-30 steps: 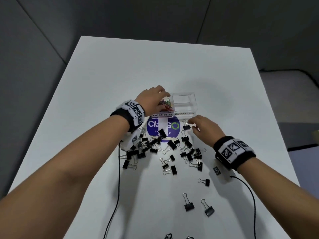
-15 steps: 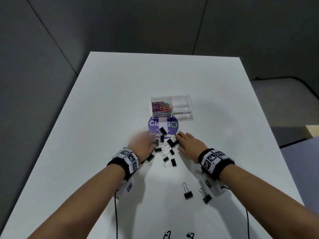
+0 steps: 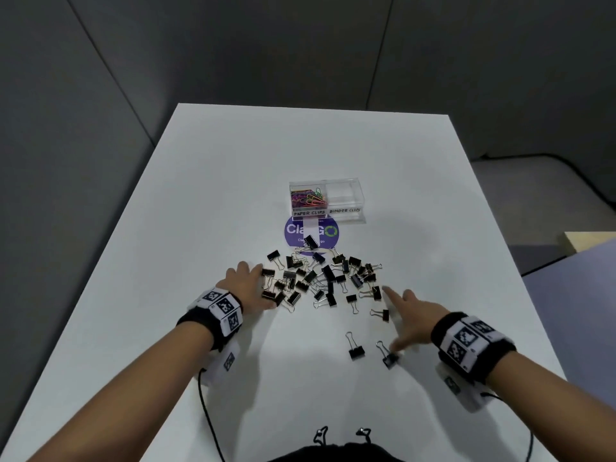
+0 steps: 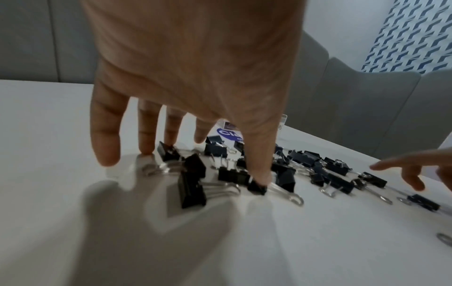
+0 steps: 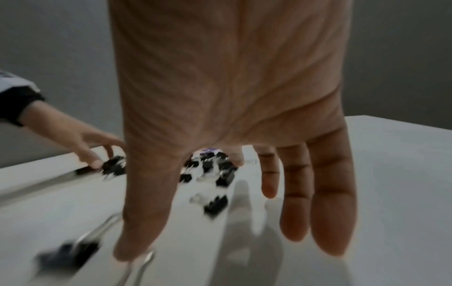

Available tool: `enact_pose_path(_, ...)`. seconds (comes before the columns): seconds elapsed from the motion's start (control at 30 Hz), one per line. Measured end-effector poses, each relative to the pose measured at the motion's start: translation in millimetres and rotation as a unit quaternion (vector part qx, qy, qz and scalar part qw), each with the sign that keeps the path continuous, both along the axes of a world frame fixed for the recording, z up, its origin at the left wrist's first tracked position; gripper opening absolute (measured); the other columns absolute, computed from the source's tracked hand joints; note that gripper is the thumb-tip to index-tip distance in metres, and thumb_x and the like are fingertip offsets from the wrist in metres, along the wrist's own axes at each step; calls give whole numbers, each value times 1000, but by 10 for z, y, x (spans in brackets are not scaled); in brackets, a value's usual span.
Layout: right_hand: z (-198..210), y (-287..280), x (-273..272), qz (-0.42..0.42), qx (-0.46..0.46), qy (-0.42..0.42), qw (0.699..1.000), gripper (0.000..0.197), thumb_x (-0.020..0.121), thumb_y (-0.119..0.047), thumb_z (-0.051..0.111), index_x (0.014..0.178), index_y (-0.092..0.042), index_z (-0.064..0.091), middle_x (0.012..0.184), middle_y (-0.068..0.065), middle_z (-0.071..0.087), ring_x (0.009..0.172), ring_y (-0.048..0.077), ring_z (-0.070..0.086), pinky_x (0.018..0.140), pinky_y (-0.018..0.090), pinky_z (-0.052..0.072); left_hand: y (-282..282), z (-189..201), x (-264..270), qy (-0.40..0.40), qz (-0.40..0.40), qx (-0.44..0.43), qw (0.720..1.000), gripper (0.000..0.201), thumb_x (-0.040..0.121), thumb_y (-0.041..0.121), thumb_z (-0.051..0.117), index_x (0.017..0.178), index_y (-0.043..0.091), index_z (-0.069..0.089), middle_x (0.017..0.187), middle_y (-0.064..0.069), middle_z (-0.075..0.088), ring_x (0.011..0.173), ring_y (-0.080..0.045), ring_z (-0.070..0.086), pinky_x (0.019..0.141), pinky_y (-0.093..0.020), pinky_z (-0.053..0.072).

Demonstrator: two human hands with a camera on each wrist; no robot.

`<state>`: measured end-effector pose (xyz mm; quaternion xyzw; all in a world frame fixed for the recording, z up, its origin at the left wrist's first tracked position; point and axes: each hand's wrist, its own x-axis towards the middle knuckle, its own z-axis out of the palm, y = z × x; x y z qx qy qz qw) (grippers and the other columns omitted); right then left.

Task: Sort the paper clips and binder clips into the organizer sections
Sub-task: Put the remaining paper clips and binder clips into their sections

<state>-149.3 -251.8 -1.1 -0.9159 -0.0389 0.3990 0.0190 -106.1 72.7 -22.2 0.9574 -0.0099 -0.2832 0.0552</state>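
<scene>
Binder clips: the black binder clips [image 3: 320,278] lie loose in a heap on the counter [image 3: 206,201], just in front of the round purple sticker [image 3: 293,233]; two strays [image 3: 356,349] sit nearer me, apart from the heap.
Organizer: the clear organizer [image 3: 345,219] stands beyond the sticker. Its left section, labelled PAPER CLIPS, holds the coloured paper clips [image 3: 307,198]; the right one, labelled BINDER CLIPS, looks empty.
Left grip: my left hand [image 3: 248,284] is spread flat at the heap's left edge, fingers straight, thumb tip touching a clip, nothing held.
Right grip: my right hand [image 3: 408,315] is splayed at the heap's right side, thumb down by a stray, gripping nothing; its wrist view is blurred.
Change: a second ago my left hand was at the paper clip section; half a second ago both hands covered the heap. Now they have parted to its flanks and the clips show again.
Meaning: I judge the paper clips done and the binder clips still all to move; my hands look set to rake the heap together.
</scene>
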Motion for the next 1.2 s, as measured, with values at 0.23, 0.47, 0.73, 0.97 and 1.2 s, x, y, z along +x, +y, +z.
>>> enact_pose_path(0.23, -172, 161, -131, -45, 63, -43, 996, 122, 67, -42, 77, 148, -31, -14, 131, 10, 35, 93, 32, 62, 79, 36, 51, -232, -84, -159, -31, 43, -91, 994, 60, 81, 24, 65, 135, 13, 39, 129, -14, 34, 110, -33, 51, 90, -39, 48)
enact_pose_path(0.47, -157, 474, 207, -56, 116, -93, 987, 106, 74, -38, 75, 150, -28, 1, 141, 13, 33, 111, 32, 59, 93, 40, 50, -520, -91, -113, -30, 22, -137, 990, 65, 83, 19, 67, 141, 15, 35, 137, -14, 31, 117, -32, 50, 95, -37, 47)
enact_pose_path(0.73, -155, 308, 479, -94, 44, -103, 989, 100, 74, -30, 76, 149, -23, 9, 148, 13, 21, 122, 34, 51, 98, 44, 48, -386, -109, -77, 13, -4, -113, 993, 66, 80, 19, 69, 137, 21, 35, 133, -11, 30, 107, -32, 57, 90, -36, 49)
enact_pose_path(0.97, -278, 493, 552, -116, 71, -114, 984, 71, 78, -19, 71, 138, -16, 33, 131, 15, 30, 103, 37, 59, 91, 42, 52, -380, -154, 18, 26, 20, -150, 988, 49, 77, 14, 73, 119, 12, 47, 128, -11, 32, 85, -22, 49, 83, -33, 49)
enact_pose_path(1.2, -318, 526, 640, -125, 93, -110, 982, 41, 85, -15, 61, 121, -7, 43, 122, 18, 43, 89, 33, 57, 85, 38, 48, -353, -143, 90, 53, -16, -117, 992, 43, 83, 23, 68, 118, 7, 50, 126, -12, 41, 86, -24, 51, 82, -32, 46)
